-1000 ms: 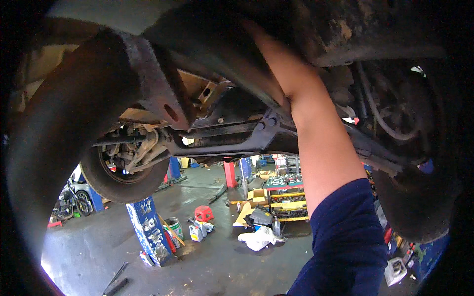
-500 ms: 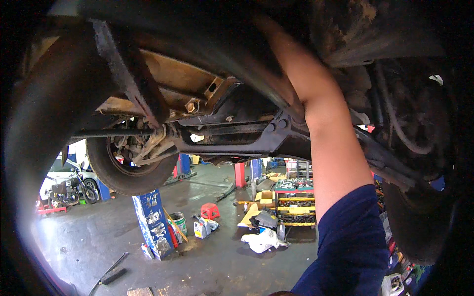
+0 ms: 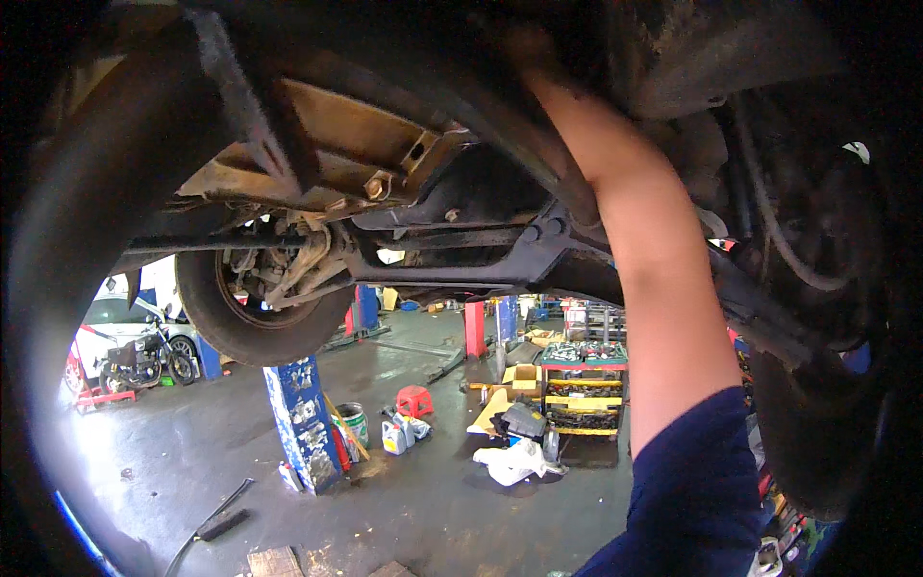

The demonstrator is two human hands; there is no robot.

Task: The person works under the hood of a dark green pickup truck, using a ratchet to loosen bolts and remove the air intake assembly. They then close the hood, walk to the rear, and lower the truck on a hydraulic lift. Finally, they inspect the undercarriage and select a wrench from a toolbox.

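Observation:
My right arm, in a dark blue sleeve point(image 3: 687, 490), reaches up among the parts under a raised vehicle. Deep shadow covers most of my right hand point(image 3: 527, 46); its fingers are hidden, and I cannot tell what they touch. The forearm passes just right of a dark slanting tube point(image 3: 510, 144). Below this tube a black crossmember point(image 3: 452, 276) with large bolts runs across the underbody. My left hand is out of view.
A wheel point(image 3: 264, 313) hangs at the left. A peeling blue lift post point(image 3: 303, 423) stands below it. On the floor are a red stool point(image 3: 414, 401), jugs point(image 3: 395, 438) and a white bag point(image 3: 511, 463). A tool cart point(image 3: 584, 389) stands beyond my arm.
The view has shifted a little, so the underbody and floor sit slightly differently. My right arm stays raised in the same place, with a bit more of the hand faintly showing.

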